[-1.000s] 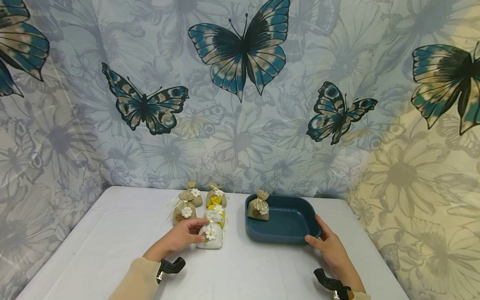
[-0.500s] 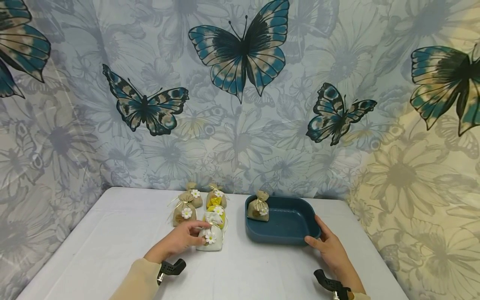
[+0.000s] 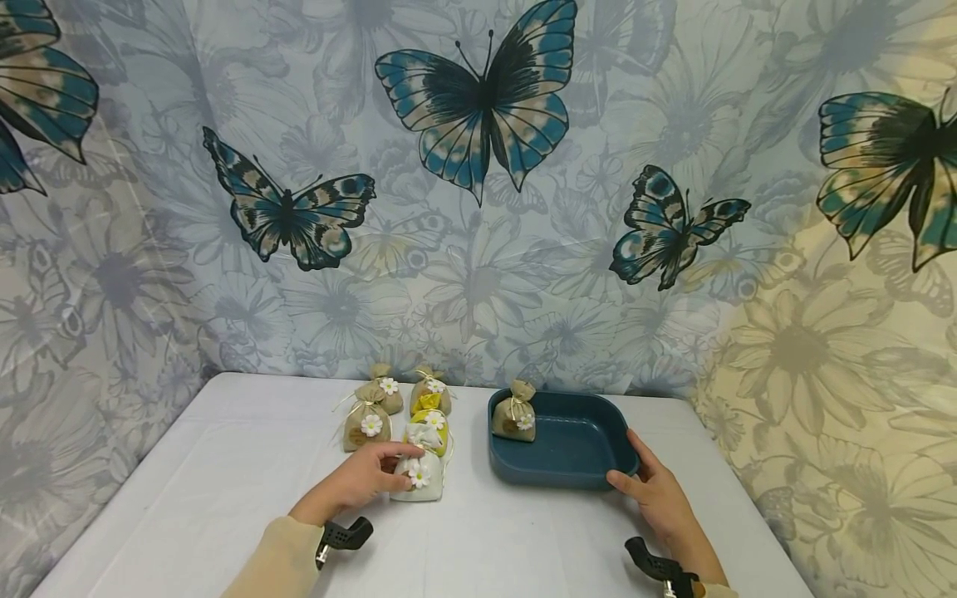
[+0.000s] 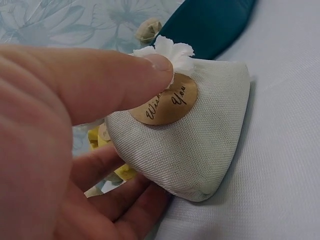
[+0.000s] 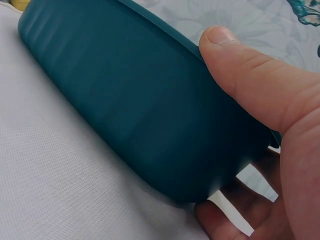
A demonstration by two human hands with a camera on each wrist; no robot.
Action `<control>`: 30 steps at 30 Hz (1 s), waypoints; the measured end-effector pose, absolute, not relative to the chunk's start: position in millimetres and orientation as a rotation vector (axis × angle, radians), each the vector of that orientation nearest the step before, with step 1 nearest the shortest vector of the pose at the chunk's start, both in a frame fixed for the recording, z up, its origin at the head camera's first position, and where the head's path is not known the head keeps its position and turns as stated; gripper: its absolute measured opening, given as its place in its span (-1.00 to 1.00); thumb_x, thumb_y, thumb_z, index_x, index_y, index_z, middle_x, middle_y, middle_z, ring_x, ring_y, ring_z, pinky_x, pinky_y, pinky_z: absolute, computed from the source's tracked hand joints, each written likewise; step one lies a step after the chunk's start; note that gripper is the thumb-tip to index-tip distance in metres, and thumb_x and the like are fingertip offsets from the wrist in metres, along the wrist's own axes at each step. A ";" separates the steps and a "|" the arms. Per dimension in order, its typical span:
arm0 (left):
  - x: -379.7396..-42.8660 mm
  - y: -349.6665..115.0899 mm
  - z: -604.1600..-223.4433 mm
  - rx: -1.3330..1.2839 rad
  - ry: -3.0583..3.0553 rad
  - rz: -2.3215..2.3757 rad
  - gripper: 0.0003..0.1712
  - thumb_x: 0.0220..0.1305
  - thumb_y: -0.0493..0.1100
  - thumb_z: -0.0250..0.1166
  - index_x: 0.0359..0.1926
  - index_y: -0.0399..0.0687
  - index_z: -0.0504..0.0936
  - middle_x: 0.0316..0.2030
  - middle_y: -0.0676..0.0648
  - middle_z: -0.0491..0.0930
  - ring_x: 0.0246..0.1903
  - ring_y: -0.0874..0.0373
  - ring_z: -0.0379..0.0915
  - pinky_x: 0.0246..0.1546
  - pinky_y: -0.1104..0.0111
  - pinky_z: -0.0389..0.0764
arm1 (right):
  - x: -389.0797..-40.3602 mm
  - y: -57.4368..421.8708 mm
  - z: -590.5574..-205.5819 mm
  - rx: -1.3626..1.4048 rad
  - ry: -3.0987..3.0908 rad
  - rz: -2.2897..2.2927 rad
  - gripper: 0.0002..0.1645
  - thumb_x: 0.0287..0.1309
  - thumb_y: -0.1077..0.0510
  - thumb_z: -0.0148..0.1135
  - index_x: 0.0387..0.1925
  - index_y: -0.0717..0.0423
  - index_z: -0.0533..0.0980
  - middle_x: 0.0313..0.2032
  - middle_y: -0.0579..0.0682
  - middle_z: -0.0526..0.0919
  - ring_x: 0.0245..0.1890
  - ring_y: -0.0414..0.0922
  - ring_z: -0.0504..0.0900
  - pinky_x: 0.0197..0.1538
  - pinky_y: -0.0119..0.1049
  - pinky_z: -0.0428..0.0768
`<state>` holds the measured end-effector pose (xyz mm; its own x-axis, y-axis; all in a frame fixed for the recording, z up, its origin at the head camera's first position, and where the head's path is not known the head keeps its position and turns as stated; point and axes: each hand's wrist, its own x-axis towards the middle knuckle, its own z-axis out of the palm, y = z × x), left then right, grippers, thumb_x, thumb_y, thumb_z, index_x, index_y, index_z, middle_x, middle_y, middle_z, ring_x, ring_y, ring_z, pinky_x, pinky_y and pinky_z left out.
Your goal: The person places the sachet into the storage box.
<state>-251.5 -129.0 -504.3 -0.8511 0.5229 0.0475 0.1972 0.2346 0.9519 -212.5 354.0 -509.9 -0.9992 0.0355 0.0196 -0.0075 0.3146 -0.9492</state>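
Observation:
My left hand (image 3: 359, 479) pinches a white drawstring pouch (image 4: 200, 145) that stands on the table, at the front of a group of pouches. In the left wrist view, the thumb presses by its white flower (image 4: 172, 52) and round brown label (image 4: 182, 102), with the other fingers behind the cloth. My right hand (image 3: 656, 490) grips the near right corner of a dark blue-green rectangular dish (image 3: 463, 475), thumb at the rim and fingers around the outer wall. A tan burlap pouch (image 3: 512, 419) stands inside that dish at its left end.
Close behind the white pouch is a yellow pouch (image 3: 441, 438). Several tan pouches stand farther back, one of them at the front left (image 3: 359, 432). A white cloth covers the table (image 3: 493, 548), and a butterfly-print curtain (image 3: 478, 282) hangs behind it.
My left fingers have shifted slightly forward over the top of the white pouch, which tilts a little. The right hand and the dish hold their place.

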 end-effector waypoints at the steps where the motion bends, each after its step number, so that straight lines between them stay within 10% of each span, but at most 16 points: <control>1: -251.5 -129.0 -504.5 0.668 2.227 1.651 -0.47 0.15 -0.33 0.46 0.19 -0.18 0.63 0.19 -0.26 0.47 -0.12 0.06 0.47 -0.20 0.35 0.51 | -212.5 354.1 -510.0 -0.026 -2.518 1.816 0.12 0.24 0.14 0.39 0.59 0.09 -0.12 0.50 0.32 -0.06 0.45 0.28 0.01 -0.02 -0.62 0.36; 30: -249.4 -122.5 -505.2 0.781 2.429 1.452 -0.47 0.20 -0.31 0.41 0.17 0.16 0.64 0.08 0.06 0.48 -0.13 0.02 0.30 -0.06 0.11 0.39 | -212.6 357.6 -511.3 -0.066 -2.554 1.849 0.16 0.25 0.09 0.39 0.60 -0.05 -0.18 0.52 0.27 -0.10 0.47 0.23 -0.01 -0.01 -0.64 0.33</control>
<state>-249.4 -122.5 -505.2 -0.8389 0.5366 0.0913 0.3344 0.3758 0.8643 -212.6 357.6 -511.3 -0.9990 0.0270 -0.0344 0.0411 0.3116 -0.9493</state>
